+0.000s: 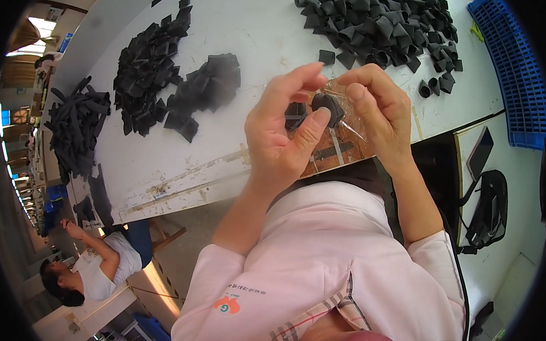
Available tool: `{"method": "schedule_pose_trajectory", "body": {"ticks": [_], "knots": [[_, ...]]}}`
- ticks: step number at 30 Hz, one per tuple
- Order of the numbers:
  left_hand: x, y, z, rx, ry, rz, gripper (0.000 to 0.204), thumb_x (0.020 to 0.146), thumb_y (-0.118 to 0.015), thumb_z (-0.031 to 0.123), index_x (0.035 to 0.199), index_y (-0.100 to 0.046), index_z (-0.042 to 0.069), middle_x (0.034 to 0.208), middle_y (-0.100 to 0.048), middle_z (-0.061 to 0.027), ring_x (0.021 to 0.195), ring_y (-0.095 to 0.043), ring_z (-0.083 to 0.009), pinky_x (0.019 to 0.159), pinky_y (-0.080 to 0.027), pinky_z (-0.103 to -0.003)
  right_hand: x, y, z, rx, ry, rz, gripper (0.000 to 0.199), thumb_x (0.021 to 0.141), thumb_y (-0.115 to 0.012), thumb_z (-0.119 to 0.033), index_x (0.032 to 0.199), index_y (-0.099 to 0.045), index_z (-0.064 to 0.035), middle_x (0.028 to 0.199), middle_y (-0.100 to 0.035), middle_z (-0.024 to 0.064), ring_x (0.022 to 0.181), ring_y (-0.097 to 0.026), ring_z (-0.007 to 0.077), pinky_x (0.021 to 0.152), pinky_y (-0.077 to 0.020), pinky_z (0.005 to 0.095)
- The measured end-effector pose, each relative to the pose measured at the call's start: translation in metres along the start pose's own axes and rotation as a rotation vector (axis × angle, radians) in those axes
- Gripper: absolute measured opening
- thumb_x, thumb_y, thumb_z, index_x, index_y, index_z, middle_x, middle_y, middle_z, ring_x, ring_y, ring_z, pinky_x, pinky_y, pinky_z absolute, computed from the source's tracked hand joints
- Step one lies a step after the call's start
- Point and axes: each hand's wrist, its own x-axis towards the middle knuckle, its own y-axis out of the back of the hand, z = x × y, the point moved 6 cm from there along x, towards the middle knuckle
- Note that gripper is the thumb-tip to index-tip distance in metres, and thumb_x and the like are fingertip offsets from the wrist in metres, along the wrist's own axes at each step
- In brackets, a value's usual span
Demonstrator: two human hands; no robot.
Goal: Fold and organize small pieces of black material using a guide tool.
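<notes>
My left hand and my right hand are raised together over the front edge of the white table. Between them they hold a small clear plastic bag. A small black rubbery piece sits in the bag's mouth under my left thumb. A second black piece lies against my left fingers. My right thumb and forefinger pinch the top edge of the bag.
A big heap of black pieces lies at the table's far right. Two more black heaps and a stack of black strips lie at the left. A blue crate stands at the right. Another person sits at lower left.
</notes>
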Motion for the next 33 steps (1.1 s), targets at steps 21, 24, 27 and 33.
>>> {"method": "schedule_pose_trajectory", "body": {"ticks": [21,24,27,33], "knots": [[-0.02,0.011,-0.02,-0.446,0.18,0.139,0.01,0.087,-0.051,0.008,0.091,-0.053,-0.001,0.089,-0.056,-0.0081,0.08,-0.051,-0.0123,0.075,-0.041,-0.025,-0.01,-0.018,-0.029,-0.382,0.459,-0.048,0.019,0.059,-0.065,0.0,0.075,-0.055,-0.0038,0.067,-0.047,0.0048,0.059,-0.05,0.0196,0.045,-0.0392,0.0286],[-0.02,0.014,-0.024,-0.458,0.169,0.151,0.01,0.087,-0.05,0.008,0.091,-0.053,-0.001,0.09,-0.056,-0.008,0.079,-0.051,-0.012,0.075,-0.041,-0.026,-0.009,-0.02,-0.036,-0.474,0.513,-0.089,0.019,0.059,-0.064,0.0,0.074,-0.055,-0.0046,0.067,-0.047,0.0039,0.06,-0.05,0.019,0.045,-0.0388,0.0283],[-0.024,0.012,-0.025,-0.452,0.167,0.16,0.011,0.088,-0.049,0.008,0.092,-0.052,-0.001,0.09,-0.056,-0.0081,0.079,-0.05,-0.0115,0.075,-0.041,-0.025,-0.012,-0.023,-0.036,-0.475,0.481,-0.133,0.019,0.064,-0.06,0.005,0.082,-0.057,0.0007,0.072,-0.053,0.0086,0.059,-0.053,0.0232,0.047,-0.0416,0.0289],[-0.016,0.005,-0.018,-0.39,0.254,0.092,0.011,0.087,-0.05,0.007,0.093,-0.054,-0.001,0.09,-0.057,-0.0087,0.078,-0.054,-0.0097,0.069,-0.044,-0.023,-0.012,-0.023,-0.037,-0.661,0.494,-0.113,0.017,0.058,-0.062,-0.006,0.071,-0.051,-0.0067,0.068,-0.047,0.0024,0.062,-0.051,0.0176,0.046,-0.0412,0.0279]]}}
